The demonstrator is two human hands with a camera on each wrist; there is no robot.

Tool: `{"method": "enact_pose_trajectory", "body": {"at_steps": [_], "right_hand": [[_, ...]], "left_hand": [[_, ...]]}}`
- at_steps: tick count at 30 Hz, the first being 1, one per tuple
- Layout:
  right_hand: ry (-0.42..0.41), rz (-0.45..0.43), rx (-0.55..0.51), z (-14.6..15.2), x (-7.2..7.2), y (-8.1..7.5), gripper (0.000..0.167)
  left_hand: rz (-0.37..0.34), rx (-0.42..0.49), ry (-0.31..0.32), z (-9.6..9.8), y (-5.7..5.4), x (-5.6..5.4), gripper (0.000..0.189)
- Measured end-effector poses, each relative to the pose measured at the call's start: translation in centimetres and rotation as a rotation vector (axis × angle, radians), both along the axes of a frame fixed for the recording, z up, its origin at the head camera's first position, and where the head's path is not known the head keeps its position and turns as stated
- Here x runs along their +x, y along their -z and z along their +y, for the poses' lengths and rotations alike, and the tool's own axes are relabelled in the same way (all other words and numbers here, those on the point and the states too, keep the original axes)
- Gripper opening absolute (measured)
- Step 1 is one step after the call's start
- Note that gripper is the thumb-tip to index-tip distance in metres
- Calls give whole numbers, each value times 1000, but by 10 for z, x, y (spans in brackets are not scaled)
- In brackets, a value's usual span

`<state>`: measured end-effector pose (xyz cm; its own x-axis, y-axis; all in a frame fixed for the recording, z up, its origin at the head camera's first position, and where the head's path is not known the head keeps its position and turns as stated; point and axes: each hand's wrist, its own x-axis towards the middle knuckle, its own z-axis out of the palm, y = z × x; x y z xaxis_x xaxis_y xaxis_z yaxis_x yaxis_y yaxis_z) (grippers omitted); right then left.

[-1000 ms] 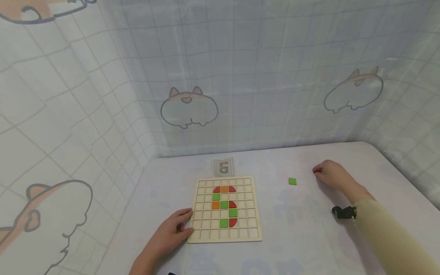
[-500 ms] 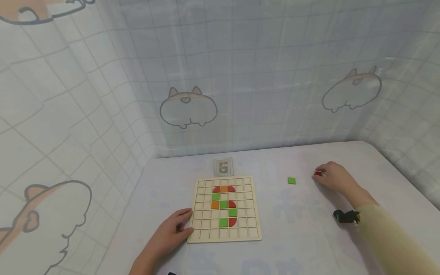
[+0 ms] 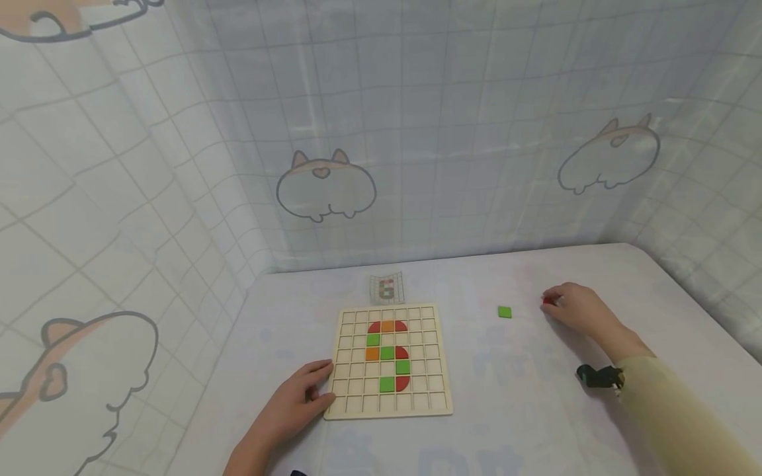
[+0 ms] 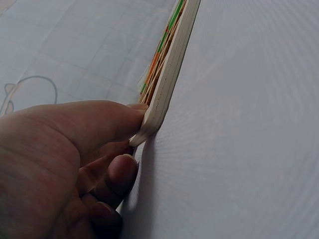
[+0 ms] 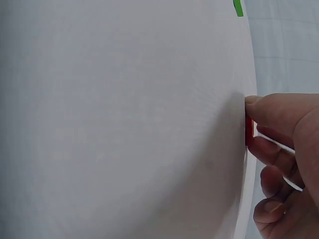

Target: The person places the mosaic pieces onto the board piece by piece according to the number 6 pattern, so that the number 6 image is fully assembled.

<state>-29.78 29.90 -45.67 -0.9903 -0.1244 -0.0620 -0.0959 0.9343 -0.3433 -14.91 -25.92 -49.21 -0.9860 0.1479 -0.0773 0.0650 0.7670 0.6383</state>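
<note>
A square wooden grid board (image 3: pixel 426 383) lies flat on the table, with red quarter-round, green square and orange square tiles set in its cells. My left hand (image 3: pixel 294 400) rests at its left edge, thumb near the front corner and a finger farther back. In the left wrist view the thumb (image 4: pixel 114 119) touches the board's rim, the other fingers relaxed below. Well to the right of the board, my right hand (image 3: pixel 583 309) pinches a small red tile (image 5: pixel 249 130) between thumb and finger, close over the table; its shape is mostly hidden. A loose green square tile (image 3: pixel 505 312) lies between board and right hand.
Behind the board lies a small gridded pattern card (image 3: pixel 387 289) with a printed figure. A dark strap (image 3: pixel 598 376) sits on the right wrist at the sleeve. Tile-patterned curtains (image 3: pixel 428 165) rise behind the table (image 3: pixel 512 410).
The red tile in my right fingers showed more at half a second ago and is now partly covered; that hand shifted only slightly. The left hand and board stay in place.
</note>
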Motion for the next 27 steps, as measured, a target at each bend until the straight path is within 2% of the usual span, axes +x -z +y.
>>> {"method": "enact_pose_trajectory", "body": {"at_steps": [8,19,27], "right_hand": [[29,0,-5,5,3,-1,39],[19,14,-64,2,5,1,37],[-13,23,-86,-10,11,-12,36]], "left_hand": [[4,3,9,-1,0,-1,61],[15,-21,4,0,0,-1,61],[18,-19,14,-1,-1,0,61]]}}
